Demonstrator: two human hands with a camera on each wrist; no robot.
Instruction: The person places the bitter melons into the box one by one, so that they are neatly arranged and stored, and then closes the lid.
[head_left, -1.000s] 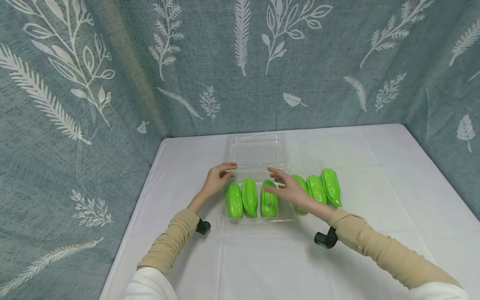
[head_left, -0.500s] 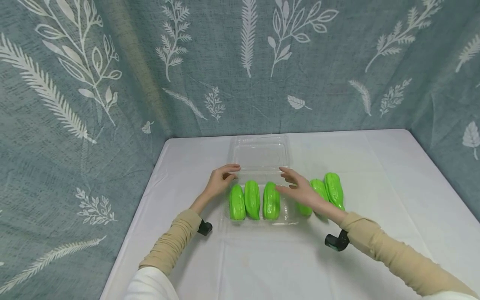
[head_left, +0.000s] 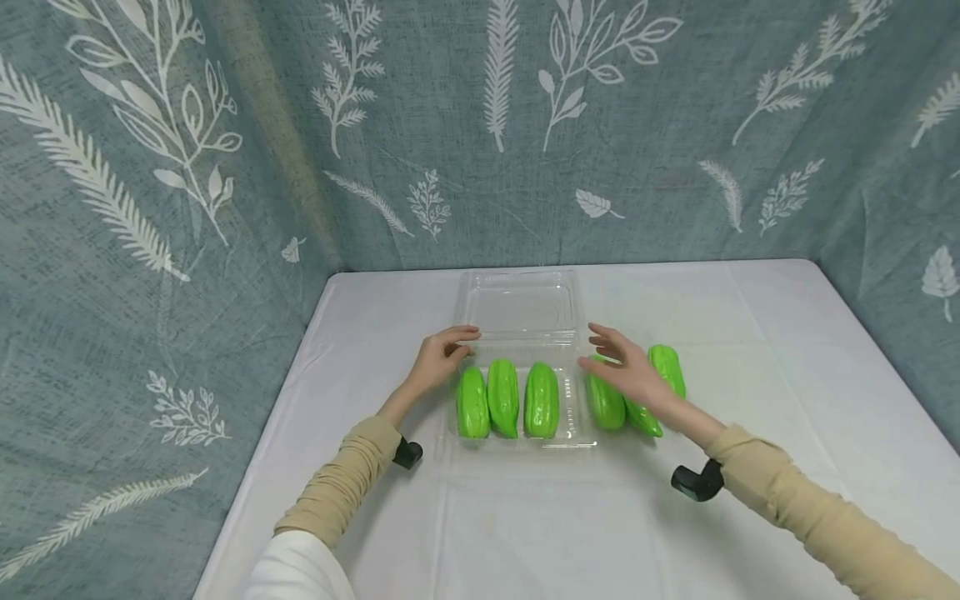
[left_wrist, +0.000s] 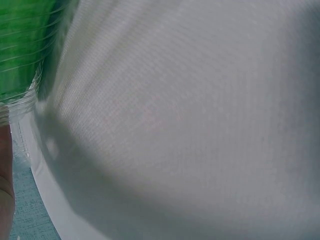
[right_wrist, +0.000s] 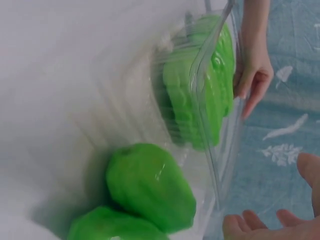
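A clear plastic clamshell tray (head_left: 581,429) lies mid-table, its lid (head_left: 521,304) folded open behind it. Three green ridged gourds (head_left: 542,400) lie side by side in the tray. Three more gourds (head_left: 604,404) lie on the cloth just right of it. My left hand (head_left: 442,354) touches the tray's back left corner with loosely bent fingers. My right hand (head_left: 626,371) hovers open, fingers spread, over the loose gourds and hides part of the middle one. The right wrist view shows a loose gourd (right_wrist: 150,185) close up, the filled tray (right_wrist: 200,100) and the left hand (right_wrist: 255,75).
A white cloth (head_left: 525,517) covers the table, with blue-grey leaf-print curtains (head_left: 150,208) at the back and both sides. Black wrist cameras (head_left: 697,482) hang under both sleeves. The left wrist view shows mostly cloth (left_wrist: 190,125) and a green gourd behind plastic (left_wrist: 25,45).
My right hand has moved right, from over the tray's gourds to above the loose gourds. The left hand has stayed at the tray's corner.
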